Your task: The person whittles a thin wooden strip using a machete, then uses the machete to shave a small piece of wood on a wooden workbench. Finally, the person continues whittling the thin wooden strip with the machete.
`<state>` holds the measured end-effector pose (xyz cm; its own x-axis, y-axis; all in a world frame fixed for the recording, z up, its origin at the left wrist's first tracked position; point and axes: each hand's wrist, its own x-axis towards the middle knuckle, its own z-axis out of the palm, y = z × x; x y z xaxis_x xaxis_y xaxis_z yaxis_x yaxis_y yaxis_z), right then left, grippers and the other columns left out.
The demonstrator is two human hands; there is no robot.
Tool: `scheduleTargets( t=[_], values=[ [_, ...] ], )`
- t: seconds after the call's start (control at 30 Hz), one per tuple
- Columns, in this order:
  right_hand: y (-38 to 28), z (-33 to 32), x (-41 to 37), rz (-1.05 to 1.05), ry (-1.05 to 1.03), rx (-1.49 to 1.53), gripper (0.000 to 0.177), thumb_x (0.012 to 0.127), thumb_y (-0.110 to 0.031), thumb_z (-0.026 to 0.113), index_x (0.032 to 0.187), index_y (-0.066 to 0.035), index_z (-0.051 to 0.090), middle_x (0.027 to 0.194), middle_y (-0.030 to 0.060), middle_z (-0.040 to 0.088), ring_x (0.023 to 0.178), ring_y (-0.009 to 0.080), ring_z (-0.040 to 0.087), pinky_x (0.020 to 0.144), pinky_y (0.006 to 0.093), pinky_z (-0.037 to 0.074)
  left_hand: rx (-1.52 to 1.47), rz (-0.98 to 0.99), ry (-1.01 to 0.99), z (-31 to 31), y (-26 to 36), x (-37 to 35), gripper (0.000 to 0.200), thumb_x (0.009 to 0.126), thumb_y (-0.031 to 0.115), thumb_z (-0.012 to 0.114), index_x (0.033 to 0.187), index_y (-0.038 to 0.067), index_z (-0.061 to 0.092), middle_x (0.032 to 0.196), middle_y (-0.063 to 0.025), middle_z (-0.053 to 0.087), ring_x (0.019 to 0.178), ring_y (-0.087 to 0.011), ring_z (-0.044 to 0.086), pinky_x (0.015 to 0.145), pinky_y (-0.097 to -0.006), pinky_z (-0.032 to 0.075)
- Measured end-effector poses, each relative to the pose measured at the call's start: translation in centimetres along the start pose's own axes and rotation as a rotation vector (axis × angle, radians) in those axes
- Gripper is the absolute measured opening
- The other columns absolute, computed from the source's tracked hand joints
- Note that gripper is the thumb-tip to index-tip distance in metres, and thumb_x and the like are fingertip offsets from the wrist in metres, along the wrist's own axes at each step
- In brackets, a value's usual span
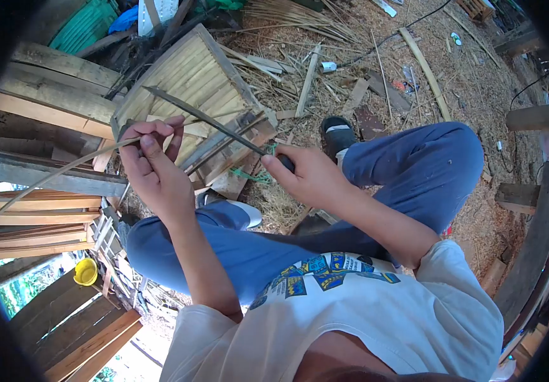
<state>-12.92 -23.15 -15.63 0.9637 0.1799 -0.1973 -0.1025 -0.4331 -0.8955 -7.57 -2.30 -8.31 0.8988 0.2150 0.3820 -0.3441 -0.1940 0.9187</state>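
My left hand point(163, 175) is closed in a pinch on a thin, pale strip of what looks like bamboo point(64, 167). The strip bends away to the left and downward, well past the hand. In my right hand point(312, 179) is a knife point(209, 120), gripped by its dark handle. Its long narrow blade points up and left, passing just above the fingertips of my left hand, and seems apart from the strip. Below the blade stands a wooden slatted panel or box point(192, 70).
Thin sticks point(300, 19) and shavings litter the ground. A longer curved strip point(426, 73) lies to the right. Stacked planks point(58, 95) flank the left side, with a yellow bucket point(86, 272) lower down. A wooden beam point(538, 242) runs along the right.
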Motion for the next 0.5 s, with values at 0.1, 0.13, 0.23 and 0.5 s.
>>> scheduleTargets(
  t=[0.1, 0.13, 0.23, 0.5],
  values=[
    [2.9, 1.5, 1.1, -0.016, 0.153, -0.03, 0.055, 0.102, -0.048, 0.055, 0.099, 0.005, 0.07, 0.073, 0.0237, 0.064, 0.069, 0.0422, 0.064, 0.067, 0.0479, 0.05, -0.004, -0.01, 0.006, 0.0, 0.2, 0.4, 0.014, 0.112, 0.01, 0.039, 0.115, 0.002, 0.049, 0.104, -0.012, 0.06, 0.107, -0.0303, 0.069, 0.098, -0.0465, 0.06],
    [3.5, 1.1, 1.6, 0.027, 0.119, -0.014, 0.055, 0.102, -0.048, 0.056, 0.099, 0.005, 0.07, 0.074, 0.0243, 0.064, 0.07, 0.0431, 0.064, 0.068, 0.048, 0.05, -0.013, -0.02, 0.006, -0.3, 0.0, 0.5, 0.014, 0.112, 0.009, 0.038, 0.114, 0.002, 0.049, 0.103, -0.0119, 0.06, 0.107, -0.0296, 0.069, 0.098, -0.0454, 0.06],
    [3.0, -0.4, 2.2, 0.115, 0.041, -0.147, 0.057, 0.101, -0.052, 0.052, 0.102, 0.002, 0.073, 0.086, 0.0259, 0.071, 0.084, 0.0468, 0.069, 0.078, 0.0517, 0.054, -0.044, -0.02, 0.003, -0.4, 0.2, 0.8, 0.014, 0.112, 0.009, 0.037, 0.114, 0.002, 0.049, 0.103, -0.0114, 0.059, 0.106, -0.0284, 0.069, 0.098, -0.0441, 0.059],
    [3.8, 0.6, 1.4, 0.147, 0.09, -0.138, 0.056, 0.1, -0.054, 0.053, 0.102, -0.002, 0.073, 0.086, 0.026, 0.07, 0.085, 0.046, 0.069, 0.076, 0.054, 0.053, -0.003, -0.001, 0.014, -0.3, -0.2, 0.6, 0.015, 0.112, 0.011, 0.038, 0.114, 0.002, 0.05, 0.102, -0.0107, 0.059, 0.106, -0.0274, 0.069, 0.098, -0.0437, 0.059]
  ],
)
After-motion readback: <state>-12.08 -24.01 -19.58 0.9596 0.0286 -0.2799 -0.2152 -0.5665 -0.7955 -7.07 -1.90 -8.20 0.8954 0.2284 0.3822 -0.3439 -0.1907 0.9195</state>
